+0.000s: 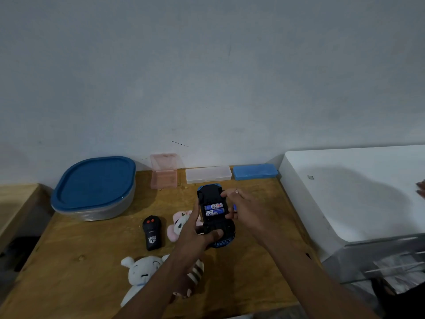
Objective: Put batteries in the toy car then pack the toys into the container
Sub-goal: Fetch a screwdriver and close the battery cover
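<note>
A blue toy car [210, 196] is held upside down above the wooden table [92, 261], its black underside facing me. Two blue-and-white batteries [214, 209] lie side by side in its open compartment. My left hand [195, 236] grips the car's near end and left side. My right hand [241, 206] rests its fingers on the car's right side beside the batteries; a small blue piece [235, 206] shows just behind those fingers. The container [92, 208], grey with a blue lid on, sits at the back left.
A black remote [151, 233], a pink-and-white plush [178, 224] and a white plush [142, 272] lie near my left arm. A pink open case [163, 173], a clear case [208, 174] and a blue case [255, 171] line the wall. A white appliance [345, 192] borders the right.
</note>
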{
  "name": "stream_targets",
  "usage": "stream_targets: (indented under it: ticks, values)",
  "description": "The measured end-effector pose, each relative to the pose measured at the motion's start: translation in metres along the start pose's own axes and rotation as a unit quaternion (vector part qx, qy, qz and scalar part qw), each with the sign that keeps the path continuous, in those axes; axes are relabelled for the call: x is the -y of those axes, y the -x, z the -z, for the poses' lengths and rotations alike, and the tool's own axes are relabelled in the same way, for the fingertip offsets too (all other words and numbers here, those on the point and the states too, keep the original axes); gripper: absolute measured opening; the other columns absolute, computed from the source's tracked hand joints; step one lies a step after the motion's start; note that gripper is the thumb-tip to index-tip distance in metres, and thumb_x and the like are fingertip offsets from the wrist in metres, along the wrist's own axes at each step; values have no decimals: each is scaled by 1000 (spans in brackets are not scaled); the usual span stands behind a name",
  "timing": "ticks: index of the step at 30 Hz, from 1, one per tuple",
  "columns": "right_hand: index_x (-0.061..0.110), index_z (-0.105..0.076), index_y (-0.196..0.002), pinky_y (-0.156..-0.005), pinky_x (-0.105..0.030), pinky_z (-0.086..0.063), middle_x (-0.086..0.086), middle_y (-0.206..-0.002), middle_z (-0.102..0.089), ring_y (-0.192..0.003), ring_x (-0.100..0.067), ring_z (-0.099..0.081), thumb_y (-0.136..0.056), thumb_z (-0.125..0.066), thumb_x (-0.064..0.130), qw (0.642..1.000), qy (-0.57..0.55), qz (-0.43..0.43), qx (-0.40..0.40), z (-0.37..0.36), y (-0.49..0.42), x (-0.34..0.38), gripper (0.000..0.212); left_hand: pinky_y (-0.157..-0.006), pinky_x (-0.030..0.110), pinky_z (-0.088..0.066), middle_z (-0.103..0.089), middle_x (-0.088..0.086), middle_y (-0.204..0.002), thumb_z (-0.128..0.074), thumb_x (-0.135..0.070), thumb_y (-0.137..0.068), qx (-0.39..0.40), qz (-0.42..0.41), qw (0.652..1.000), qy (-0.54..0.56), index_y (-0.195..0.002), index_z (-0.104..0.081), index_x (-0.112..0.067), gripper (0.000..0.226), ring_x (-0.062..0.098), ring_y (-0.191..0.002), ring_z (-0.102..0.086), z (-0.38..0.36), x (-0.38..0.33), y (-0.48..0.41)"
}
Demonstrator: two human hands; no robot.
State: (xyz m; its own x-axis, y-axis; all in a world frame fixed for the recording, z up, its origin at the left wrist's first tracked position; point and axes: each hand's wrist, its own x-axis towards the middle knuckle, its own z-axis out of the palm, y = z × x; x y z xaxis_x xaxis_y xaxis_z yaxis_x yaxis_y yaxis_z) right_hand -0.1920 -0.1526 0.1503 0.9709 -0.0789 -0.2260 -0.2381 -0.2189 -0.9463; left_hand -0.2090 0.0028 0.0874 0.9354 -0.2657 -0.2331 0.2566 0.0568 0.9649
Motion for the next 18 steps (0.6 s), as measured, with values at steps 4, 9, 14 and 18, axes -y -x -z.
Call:
stream_targets:
  ticks: [4,9,14,18]
  values:
    - [23,-62,-107,-71,-22,-57,-2,-101,-67,-89,-10,-66,-96,-53,30,999,-24,36,-16,1,3,-5,15,-97,50,-52,-70,4,-119,-72,3,-83,-2,3,1000,-3,-141,-21,-57,97,22,-111,-66,1,0,1]
    - [16,-55,-94,-51,-15,-51,-5,-92,-69,-69,-12,-69,-84,-71,22,993,-17,39,-110,-4,2,-8,20,-94,48,-55,-70,3,-118,-74,-1,-81,-15,-7,1000,-12,-140,-25,-58,96,21,-109,-67,-1,-1,3]
    - [21,-56,-85,-67,-33,-61,-2,-92,-68,-75,-13,-70,-82,-73,26,988,43,28,-143,-15,-1,-25,19,-93,44,-56,-67,0,-123,-76,-3,-79,-27,-10,999,-29,-149,-18,-50,103,19,-110,-66,-2,-1,6]
    - [18,-61,-82,-65,-27,-57,5,-82,-67,-73,-10,-66,-81,-74,27,977,118,47,-172,-23,2,-25,16,-82,25,-58,-65,-14,-114,-72,3,-83,-33,-24,998,-51,-148,-17,-47,99,0,-98,-66,-5,-4,9]
